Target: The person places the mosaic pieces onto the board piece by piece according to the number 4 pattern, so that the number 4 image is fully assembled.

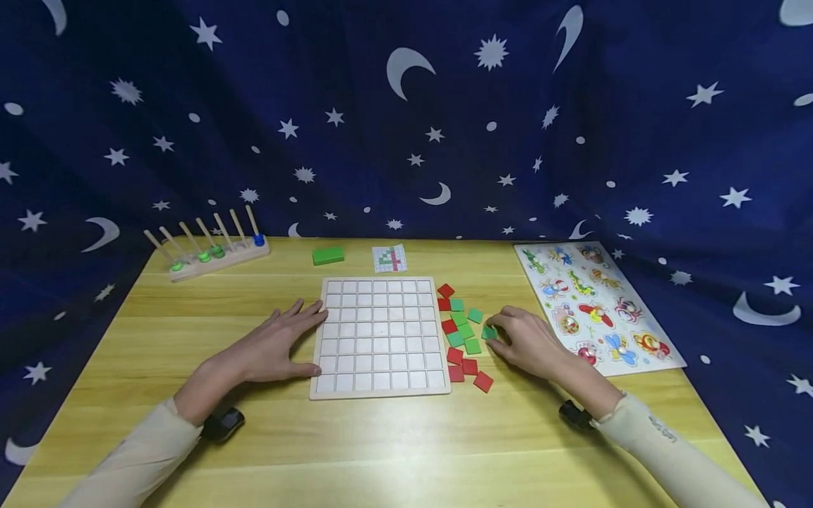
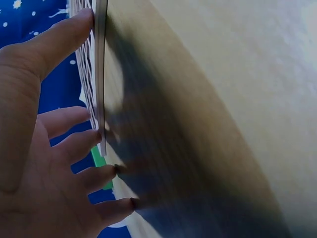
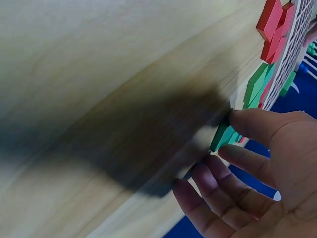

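Note:
A white square grid board [image 1: 381, 394] with a wooden rim lies on the table. My left hand [image 1: 274, 346] rests at its left edge, fingers spread; the left wrist view has the thumb [image 2: 74, 34] on the rim. Red square tiles [image 1: 483, 382] and green square tiles [image 1: 473, 346] lie loosely along the board's right side. Out at the right of these, my right hand [image 1: 530, 342] pinches a green tile [image 1: 488, 331] between thumb and index finger. In the right wrist view that green tile [image 3: 221, 138] is low at the tabletop, the other fingers loosely bent.
Behind the board lie a small pattern card [image 1: 389, 259] and a green block [image 1: 328, 256]. A pegged wooden stand [image 1: 219, 262] with green and blue rings is at the back left. An insect puzzle board [image 1: 593, 310] lies on the right, near my right forearm.

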A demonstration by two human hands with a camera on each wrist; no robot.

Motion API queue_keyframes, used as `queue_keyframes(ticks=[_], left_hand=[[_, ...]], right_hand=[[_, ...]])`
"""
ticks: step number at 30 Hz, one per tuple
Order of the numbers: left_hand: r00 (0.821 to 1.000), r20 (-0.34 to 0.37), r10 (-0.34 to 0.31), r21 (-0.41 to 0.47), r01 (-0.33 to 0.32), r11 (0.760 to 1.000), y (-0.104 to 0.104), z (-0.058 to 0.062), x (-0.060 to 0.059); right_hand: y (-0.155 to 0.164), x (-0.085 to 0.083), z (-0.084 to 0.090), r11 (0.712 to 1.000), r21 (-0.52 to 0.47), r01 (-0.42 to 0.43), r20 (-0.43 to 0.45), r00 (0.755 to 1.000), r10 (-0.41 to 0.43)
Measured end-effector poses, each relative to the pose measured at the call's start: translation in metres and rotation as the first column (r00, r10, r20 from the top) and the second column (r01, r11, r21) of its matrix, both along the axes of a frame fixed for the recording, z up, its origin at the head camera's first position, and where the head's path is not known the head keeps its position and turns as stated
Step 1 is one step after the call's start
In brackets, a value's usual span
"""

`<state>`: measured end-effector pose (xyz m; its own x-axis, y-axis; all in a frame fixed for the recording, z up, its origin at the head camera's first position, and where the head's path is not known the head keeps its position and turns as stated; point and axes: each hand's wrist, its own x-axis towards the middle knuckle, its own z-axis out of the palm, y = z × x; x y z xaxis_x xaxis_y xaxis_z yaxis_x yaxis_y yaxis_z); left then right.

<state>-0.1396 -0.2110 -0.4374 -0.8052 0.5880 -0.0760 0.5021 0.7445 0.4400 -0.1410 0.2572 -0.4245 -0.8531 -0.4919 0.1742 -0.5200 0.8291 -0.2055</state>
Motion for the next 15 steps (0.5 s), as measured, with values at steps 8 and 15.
queue_keyframes(ticks=[8, 15], left_hand=[[0.999, 0.04, 0.011, -0.003, -0.011, 1.0, 0.0017, -0.0014, -0.006], [0.997, 0.066, 0.042, 0.01, -0.043, 0.999, 0.0014, -0.0042, -0.0077]], right_hand=[[-0.0005, -0.0023, -0.0008, 1.0, -0.014, 0.019, 0.016, 1.0, -0.019], [-0.001, -0.007, 0.0066, 0.996, -0.086, -0.01, -0.015, 1.0, 0.009]])
